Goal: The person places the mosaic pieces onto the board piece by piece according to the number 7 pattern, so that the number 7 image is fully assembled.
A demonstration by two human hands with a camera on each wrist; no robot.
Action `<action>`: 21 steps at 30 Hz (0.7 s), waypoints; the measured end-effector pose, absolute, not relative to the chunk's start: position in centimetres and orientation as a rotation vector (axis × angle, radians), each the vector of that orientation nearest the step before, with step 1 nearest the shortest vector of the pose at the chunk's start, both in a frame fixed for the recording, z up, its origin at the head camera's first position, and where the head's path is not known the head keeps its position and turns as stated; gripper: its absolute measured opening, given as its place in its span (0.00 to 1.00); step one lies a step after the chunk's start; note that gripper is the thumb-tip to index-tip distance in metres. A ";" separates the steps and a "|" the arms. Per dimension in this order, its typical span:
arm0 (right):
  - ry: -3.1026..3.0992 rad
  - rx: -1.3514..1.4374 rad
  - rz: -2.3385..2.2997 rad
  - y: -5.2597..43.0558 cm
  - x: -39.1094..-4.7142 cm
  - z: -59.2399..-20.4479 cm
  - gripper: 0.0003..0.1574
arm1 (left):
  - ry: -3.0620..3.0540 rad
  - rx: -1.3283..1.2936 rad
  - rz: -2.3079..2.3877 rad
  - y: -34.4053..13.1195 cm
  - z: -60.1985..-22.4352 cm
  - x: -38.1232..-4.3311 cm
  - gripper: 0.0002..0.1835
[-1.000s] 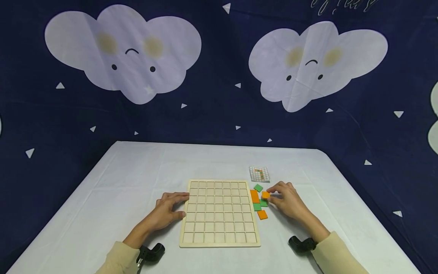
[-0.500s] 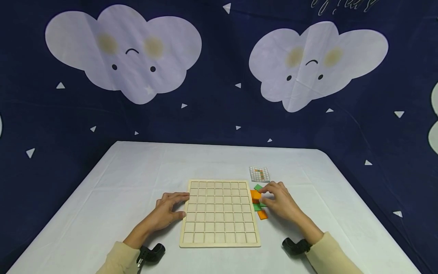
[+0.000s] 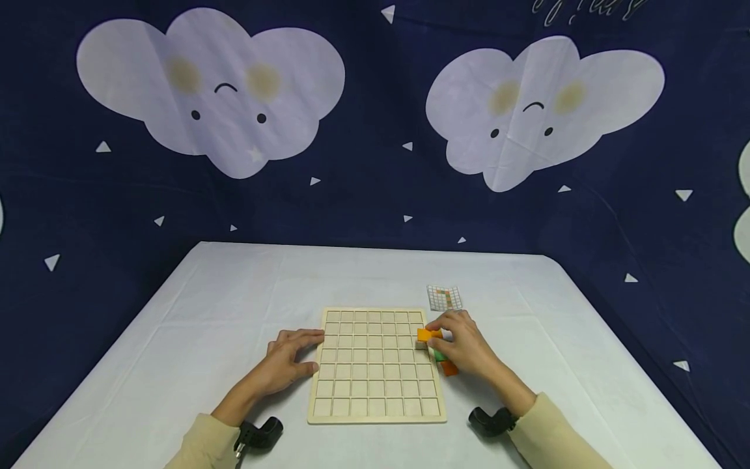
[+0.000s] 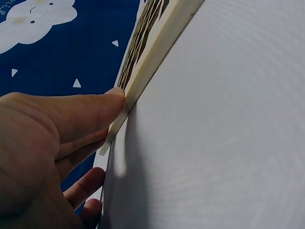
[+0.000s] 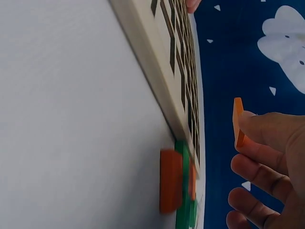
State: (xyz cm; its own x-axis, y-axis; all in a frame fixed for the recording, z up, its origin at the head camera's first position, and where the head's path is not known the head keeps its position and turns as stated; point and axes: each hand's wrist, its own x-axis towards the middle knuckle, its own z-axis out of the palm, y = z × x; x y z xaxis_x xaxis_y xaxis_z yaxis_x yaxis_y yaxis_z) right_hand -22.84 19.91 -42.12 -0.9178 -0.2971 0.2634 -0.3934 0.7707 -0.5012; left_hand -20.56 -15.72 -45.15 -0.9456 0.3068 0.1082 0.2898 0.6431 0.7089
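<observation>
In the head view my right hand pinches a small square orange tile between thumb and fingers. The tile is held over the right edge of a pale wooden grid board, its shadow falling on the squares. The right wrist view shows the orange tile raised above the board, edge-on to the camera. My left hand touches the board's left edge with its thumb and fingertips, fingers fairly straight. Beside the board's right edge lie an orange tile and green tiles, partly covered by my right hand.
A small printed card with a coloured grid pattern lies beyond the board's far right corner. White cloth covers the table. Behind it hangs a dark blue backdrop with clouds. A black wrist device sits by my right sleeve.
My right hand has moved left with the pinched orange tile, from above the loose tiles to over the board's right edge. The left hand and the board have stayed put.
</observation>
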 end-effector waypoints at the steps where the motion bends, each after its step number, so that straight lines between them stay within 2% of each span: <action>1: -2.797 0.548 0.844 19.7 -22.8 -42.1 0.12 | 2.827 0.509 1.215 -15.7 -45.2 -20.6 0.28; 21: -2.754 0.648 0.879 16.1 -23.8 -41.7 0.12 | 2.836 0.532 1.213 -15.8 -45.2 -20.5 0.27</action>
State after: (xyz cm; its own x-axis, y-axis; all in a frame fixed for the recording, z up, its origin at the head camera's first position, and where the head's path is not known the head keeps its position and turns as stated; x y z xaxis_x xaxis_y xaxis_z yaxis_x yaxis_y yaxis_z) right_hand -23.81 16.13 -41.71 -0.8891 -0.3506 0.2943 -0.4562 0.7305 -0.5081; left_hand -20.51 -15.79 -45.23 -0.9422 0.3124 0.1213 0.3035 0.6418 0.7042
